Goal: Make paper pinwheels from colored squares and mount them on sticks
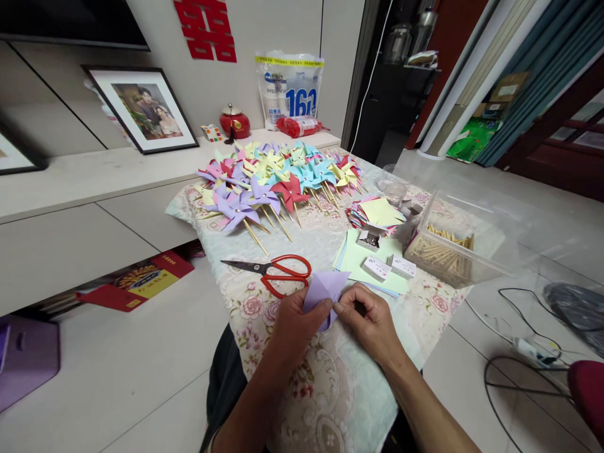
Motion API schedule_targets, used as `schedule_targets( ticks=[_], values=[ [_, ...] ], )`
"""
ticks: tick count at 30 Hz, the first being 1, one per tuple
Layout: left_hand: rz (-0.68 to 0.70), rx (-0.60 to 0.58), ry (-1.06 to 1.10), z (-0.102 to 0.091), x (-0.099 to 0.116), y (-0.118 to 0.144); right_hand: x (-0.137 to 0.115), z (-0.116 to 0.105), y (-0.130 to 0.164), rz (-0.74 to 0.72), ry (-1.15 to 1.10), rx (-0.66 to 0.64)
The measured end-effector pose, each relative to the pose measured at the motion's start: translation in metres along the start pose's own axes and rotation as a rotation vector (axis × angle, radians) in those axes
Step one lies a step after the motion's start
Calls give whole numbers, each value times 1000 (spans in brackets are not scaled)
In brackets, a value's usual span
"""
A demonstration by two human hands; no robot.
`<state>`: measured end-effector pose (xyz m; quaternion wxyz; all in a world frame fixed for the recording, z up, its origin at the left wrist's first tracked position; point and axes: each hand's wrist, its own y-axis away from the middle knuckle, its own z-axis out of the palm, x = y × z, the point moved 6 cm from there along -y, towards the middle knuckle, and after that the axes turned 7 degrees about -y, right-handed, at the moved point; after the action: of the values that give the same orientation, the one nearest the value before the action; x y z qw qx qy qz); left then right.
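My left hand (pixel 299 319) pinches a purple piece of paper (pixel 325 287), thumb on its face. On the paper's right edge, my right hand (pixel 369 314) has thumb and forefinger closed together; whether a small pin is between them I cannot make out. The paper looks partly folded, with a pointed top corner. Just beyond my left hand lie scissors (pixel 268 270) with red handles, blades pointing left. Finished paper pinwheels (pixel 264 182) on wooden sticks are heaped at the table's far end, in purple, yellow, blue, red and pink.
An open small box of metal pins (pixel 371 239) and two white boxes (pixel 376 268) sit on green paper sheets (pixel 352 251). Behind them is a stack of cut paper (pixel 380 214). A clear plastic bin (pixel 436 261) holds wooden sticks at the right edge. Cables (pixel 500 371) lie on the floor.
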<state>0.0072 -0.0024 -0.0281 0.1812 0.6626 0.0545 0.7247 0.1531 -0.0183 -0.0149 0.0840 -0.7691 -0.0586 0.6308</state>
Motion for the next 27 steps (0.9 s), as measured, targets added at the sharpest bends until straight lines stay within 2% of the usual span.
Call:
schedule_targets(
  ticks=[7, 11, 14, 17, 19, 21, 25, 27],
  values=[
    [38, 21, -64, -1, -2, -1, 0, -1, 0, 3, 3, 5],
    [21, 43, -64, -3, 0, 1, -6, -1, 2, -44, -10, 8],
    [-42, 21, -26, -6, 4, 3, -7, -13, 5, -117, -87, 157],
    [-120, -50, 8, -11, 5, 5, 7, -28, 7, -69, -244, 310],
    [-146, -112, 8, -15, 6, 5, 16, -29, 3, 33, -356, 255],
    [-157, -175, -29, -19, 8, 5, 16, -24, -2, 118, -441, 119],
    [-171, -274, -124, -22, 10, 5, -6, -7, -8, 264, -483, -192],
    [-182, -310, -158, -23, 9, 5, -14, 1, -7, 343, -454, -281]
  ],
)
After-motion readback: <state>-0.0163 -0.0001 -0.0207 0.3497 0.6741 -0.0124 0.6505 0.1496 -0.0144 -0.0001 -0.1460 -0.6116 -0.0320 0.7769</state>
